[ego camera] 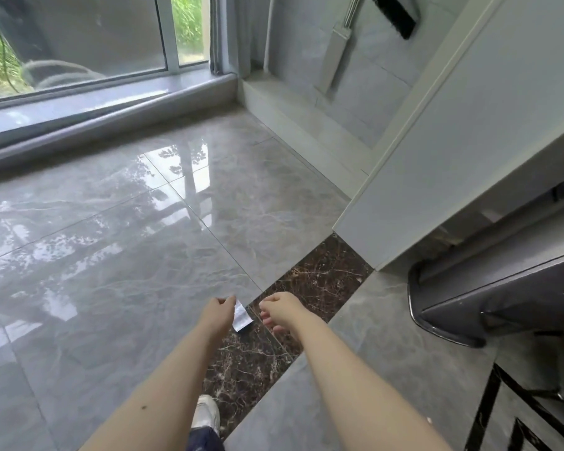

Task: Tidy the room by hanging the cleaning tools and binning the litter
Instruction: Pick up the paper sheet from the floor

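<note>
The left hand pinches a small white paper scrap by its top edge, just above the dark marble floor strip; the right hand hangs loosely curled, holding nothing. Best keep that pinch firm while carrying it binward

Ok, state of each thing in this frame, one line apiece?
Small white paper scrap: pinched by left hand, off the floor.
Left hand: gripping the scrap.
Right hand: loosely curled, holding nothing.
Grey flat mop: hanging against the wall.
Black brush: hanging on the wall.
</note>
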`<state>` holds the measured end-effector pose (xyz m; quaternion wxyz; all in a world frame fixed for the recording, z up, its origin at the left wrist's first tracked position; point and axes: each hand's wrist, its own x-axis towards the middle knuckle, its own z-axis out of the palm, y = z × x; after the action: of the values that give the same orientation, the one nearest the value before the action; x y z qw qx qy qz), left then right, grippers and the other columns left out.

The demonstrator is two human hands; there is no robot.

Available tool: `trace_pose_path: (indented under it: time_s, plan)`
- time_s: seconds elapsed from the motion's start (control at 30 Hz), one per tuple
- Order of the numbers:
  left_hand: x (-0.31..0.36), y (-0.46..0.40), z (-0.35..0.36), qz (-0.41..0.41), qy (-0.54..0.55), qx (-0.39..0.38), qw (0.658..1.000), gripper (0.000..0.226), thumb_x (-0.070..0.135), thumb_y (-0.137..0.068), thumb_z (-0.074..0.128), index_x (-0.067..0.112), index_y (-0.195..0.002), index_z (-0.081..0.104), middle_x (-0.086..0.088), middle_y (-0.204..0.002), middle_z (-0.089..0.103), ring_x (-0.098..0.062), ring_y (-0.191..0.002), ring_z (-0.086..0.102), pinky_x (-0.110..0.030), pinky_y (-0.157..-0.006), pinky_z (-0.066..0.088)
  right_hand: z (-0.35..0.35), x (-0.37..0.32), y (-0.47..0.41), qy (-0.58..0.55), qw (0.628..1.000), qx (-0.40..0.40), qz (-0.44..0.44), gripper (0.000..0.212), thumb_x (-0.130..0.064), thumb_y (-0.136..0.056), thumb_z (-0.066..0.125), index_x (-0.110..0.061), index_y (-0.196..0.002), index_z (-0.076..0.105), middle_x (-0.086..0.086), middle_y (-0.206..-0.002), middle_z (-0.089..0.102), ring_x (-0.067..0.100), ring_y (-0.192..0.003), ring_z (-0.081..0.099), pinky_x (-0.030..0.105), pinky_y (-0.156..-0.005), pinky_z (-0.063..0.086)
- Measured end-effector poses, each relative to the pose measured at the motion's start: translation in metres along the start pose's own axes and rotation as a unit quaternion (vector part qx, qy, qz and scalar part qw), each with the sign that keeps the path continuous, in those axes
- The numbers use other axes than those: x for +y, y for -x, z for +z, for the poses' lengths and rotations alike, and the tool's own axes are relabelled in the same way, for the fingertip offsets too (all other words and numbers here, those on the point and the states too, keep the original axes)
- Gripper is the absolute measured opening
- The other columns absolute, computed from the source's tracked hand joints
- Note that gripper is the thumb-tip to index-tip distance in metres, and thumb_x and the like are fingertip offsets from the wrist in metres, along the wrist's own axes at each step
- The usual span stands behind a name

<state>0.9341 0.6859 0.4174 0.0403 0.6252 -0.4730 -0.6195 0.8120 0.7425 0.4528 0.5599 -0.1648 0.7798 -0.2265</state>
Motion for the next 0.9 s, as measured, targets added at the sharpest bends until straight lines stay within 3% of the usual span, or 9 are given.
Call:
trace_pose_path:
  time_s: [0.03,0.17,0.4,0.53,0.63,0.7,0.77,0.83,0.9]
  plan:
    - [0.005,-0.011,0.004,-0.003,0.001,0.004,1.000,0.030,0.031,-0.101,0.038,0.008,-0.117,0.048,-0.006,-0.093,0.055,-0.025,-0.097,0.052,-0.032,-0.084,0.041,-0.003,-0.004,-0.011,0.001,1.000,-0.002,0.004,0.033,-0.013,-0.096,0.043,-0.006,-0.126,0.053,-0.002,-0.078,0.052,0.005,-0.066,0.051,0.022,-0.064,0.042]
    - [0.018,-0.059,0.013,-0.027,-0.007,0.005,1.000,0.044,0.029,-0.100,0.040,-0.001,-0.133,0.045,-0.018,-0.133,0.051,-0.033,-0.118,0.053,-0.043,-0.102,0.044,-0.012,-0.014,-0.060,0.006,1.000,-0.001,0.015,0.032,-0.016,-0.096,0.044,-0.005,-0.123,0.056,0.003,-0.091,0.056,0.009,-0.071,0.051,0.023,-0.067,0.041]
    - [0.020,-0.165,0.032,-0.057,-0.014,0.006,0.998,0.044,0.027,-0.101,0.041,-0.001,-0.134,0.045,-0.019,-0.140,0.048,-0.035,-0.123,0.050,-0.045,-0.105,0.042,-0.017,-0.023,-0.161,-0.043,0.998,-0.016,0.052,0.030,-0.013,-0.096,0.045,-0.004,-0.123,0.056,0.001,-0.085,0.056,0.005,-0.066,0.051,0.013,-0.055,0.041]
    - [0.004,-0.214,0.049,-0.075,-0.002,0.004,0.997,0.037,0.024,-0.101,0.041,0.000,-0.128,0.049,-0.017,-0.124,0.053,-0.033,-0.117,0.053,-0.042,-0.101,0.045,-0.015,-0.009,-0.209,-0.017,0.998,-0.015,0.058,0.034,-0.011,-0.095,0.043,0.002,-0.124,0.057,0.007,-0.097,0.054,0.013,-0.080,0.051,0.017,-0.060,0.040]
    - [-0.016,-0.249,0.062,-0.091,0.018,0.003,0.996,0.019,0.020,-0.100,0.041,0.008,-0.091,0.053,-0.011,-0.095,0.050,-0.025,-0.093,0.050,-0.032,-0.075,0.044,-0.012,0.010,-0.246,0.007,0.998,-0.016,0.067,0.032,-0.010,-0.093,0.043,-0.002,-0.119,0.060,0.005,-0.095,0.055,0.014,-0.083,0.050,0.021,-0.066,0.042]
    - [-0.034,-0.274,0.068,-0.103,0.022,0.018,0.994,0.028,0.017,-0.100,0.043,0.014,-0.071,0.045,-0.006,-0.077,0.044,-0.021,-0.080,0.046,-0.027,-0.058,0.035,-0.009,0.023,-0.273,0.015,0.997,-0.011,0.072,0.030,-0.009,-0.093,0.044,-0.007,-0.115,0.064,0.003,-0.097,0.058,0.015,-0.085,0.053,0.019,-0.065,0.042]
    - [-0.052,-0.292,0.073,-0.123,0.016,0.025,0.992,0.017,0.016,-0.099,0.044,0.007,-0.088,0.054,-0.008,-0.076,0.048,-0.021,-0.066,0.049,-0.027,-0.055,0.034,-0.003,0.038,-0.301,0.018,0.996,-0.010,0.081,0.028,-0.008,-0.092,0.044,-0.010,-0.109,0.066,0.003,-0.097,0.059,0.016,-0.087,0.053,0.017,-0.061,0.040]
    - [-0.072,-0.308,0.078,-0.136,0.020,0.031,0.990,0.027,0.016,-0.098,0.045,-0.003,-0.115,0.055,-0.017,-0.084,0.059,-0.029,-0.071,0.057,-0.035,-0.062,0.043,0.005,0.053,-0.324,0.020,0.995,-0.014,0.093,0.026,-0.009,-0.092,0.045,-0.012,-0.106,0.067,0.003,-0.096,0.059,0.016,-0.085,0.054,0.017,-0.061,0.041]
    - [-0.098,-0.328,0.089,-0.143,0.011,0.038,0.989,0.035,0.018,-0.098,0.045,-0.005,-0.123,0.054,-0.016,-0.084,0.063,-0.031,-0.076,0.059,-0.036,-0.064,0.044,0.016,0.071,-0.352,0.027,0.995,-0.022,0.097,0.025,-0.012,-0.093,0.047,-0.012,-0.110,0.066,0.002,-0.099,0.059,0.015,-0.087,0.055,0.016,-0.061,0.041]
